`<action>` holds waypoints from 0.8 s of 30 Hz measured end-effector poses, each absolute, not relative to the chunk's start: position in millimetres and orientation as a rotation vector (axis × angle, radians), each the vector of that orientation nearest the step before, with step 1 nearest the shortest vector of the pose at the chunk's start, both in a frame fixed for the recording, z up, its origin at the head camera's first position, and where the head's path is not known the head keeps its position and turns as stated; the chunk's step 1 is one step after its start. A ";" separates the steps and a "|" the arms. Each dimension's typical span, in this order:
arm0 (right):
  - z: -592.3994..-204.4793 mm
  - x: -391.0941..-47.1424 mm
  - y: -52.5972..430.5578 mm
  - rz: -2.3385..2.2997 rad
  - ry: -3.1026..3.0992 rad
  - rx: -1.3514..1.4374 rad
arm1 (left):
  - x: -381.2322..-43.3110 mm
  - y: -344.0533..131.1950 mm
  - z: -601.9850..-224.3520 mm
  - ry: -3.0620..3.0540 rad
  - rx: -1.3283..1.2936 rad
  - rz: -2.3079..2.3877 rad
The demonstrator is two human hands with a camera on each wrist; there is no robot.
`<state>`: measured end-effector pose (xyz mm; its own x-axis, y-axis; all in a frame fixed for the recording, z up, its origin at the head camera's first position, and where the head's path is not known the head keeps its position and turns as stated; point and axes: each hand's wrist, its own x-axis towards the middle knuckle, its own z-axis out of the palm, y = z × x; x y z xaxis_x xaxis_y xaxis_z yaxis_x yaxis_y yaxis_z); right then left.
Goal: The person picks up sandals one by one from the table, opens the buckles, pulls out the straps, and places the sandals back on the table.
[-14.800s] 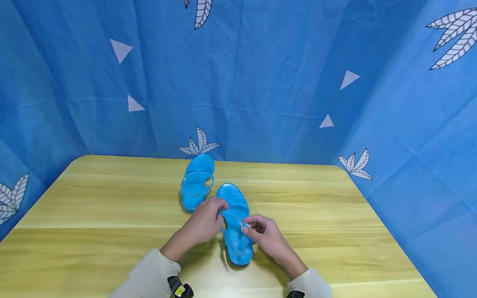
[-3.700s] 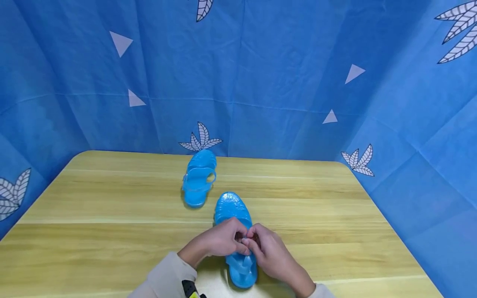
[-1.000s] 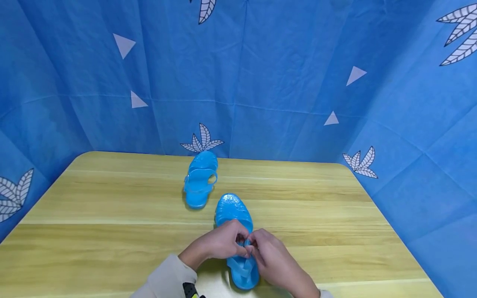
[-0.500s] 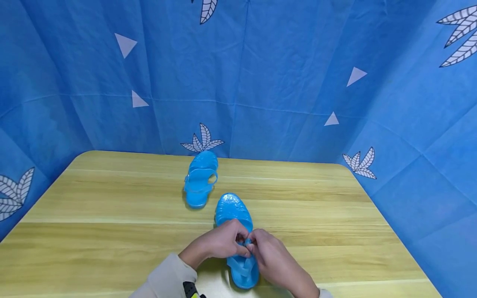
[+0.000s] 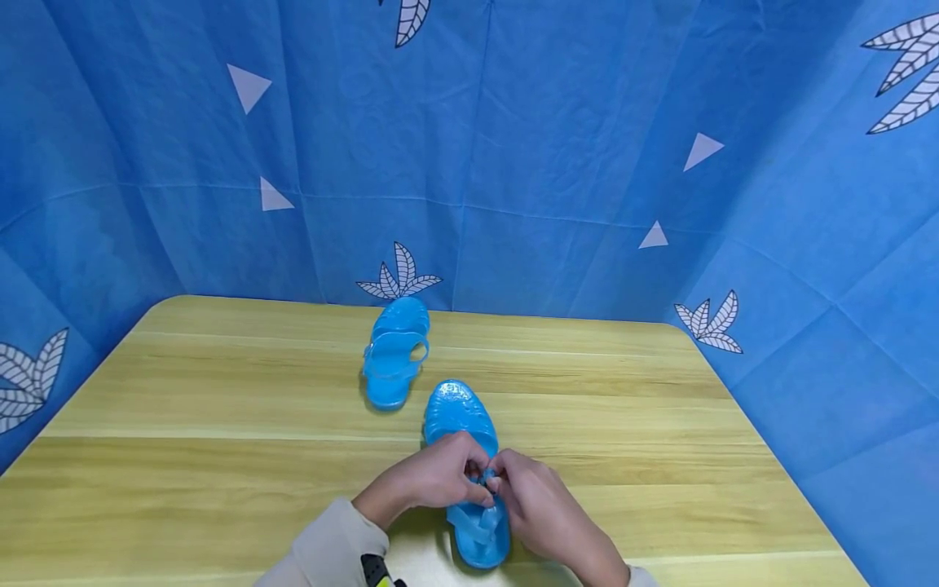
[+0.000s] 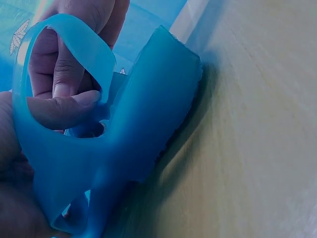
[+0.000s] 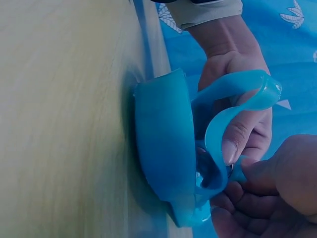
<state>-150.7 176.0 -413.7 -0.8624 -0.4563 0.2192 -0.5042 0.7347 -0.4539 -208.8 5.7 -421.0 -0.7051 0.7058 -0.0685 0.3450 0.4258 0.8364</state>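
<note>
The nearer blue jelly sandal (image 5: pixel 458 408) lies on the table, toe pointing away, with both hands over its middle. Its ankle strap (image 7: pixel 218 134) loops up toward the heel. My left hand (image 5: pixel 436 473) reaches across from the left, thumb and fingers pinching the strap by the small metal buckle (image 7: pixel 231 168). From the right, my right hand (image 5: pixel 539 505) pinches the strap's end, which pokes out between thumb and forefinger in the right wrist view. The fingertips of both hands almost meet, and they mostly cover the buckle in the head view.
A matching blue sandal (image 5: pixel 389 391) stands farther back, left of the nearer one, near the far table edge. The wooden table (image 5: pixel 220 489) ends at a blue curtain (image 5: pixel 557 122) with leaf and triangle prints, which also hangs along the sides.
Since the oldest frame the nearer sandal has come closer to me, and my hands have moved together at its buckle. Over the last second only the right fingers have shifted slightly.
</note>
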 end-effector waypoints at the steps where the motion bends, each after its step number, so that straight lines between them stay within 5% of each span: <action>1: -413.8 -150.9 176.4 0.800 -2.834 0.790 | -209.0 5.4 -421.0 2.271 0.897 1.193; 13: -415.7 -154.8 185.2 1.133 -2.807 0.750 | -211.3 2.0 -422.2 2.207 0.965 1.230; 24: -421.1 -149.4 174.4 0.906 -2.718 0.715 | -208.9 3.7 -419.9 2.232 0.928 1.226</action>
<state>-149.4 174.4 -421.1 -0.8660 -0.3841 0.3203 -0.4995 0.6972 -0.5143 -208.9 3.7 -419.9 -0.6851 0.7268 -0.0485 0.3490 0.3859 0.8540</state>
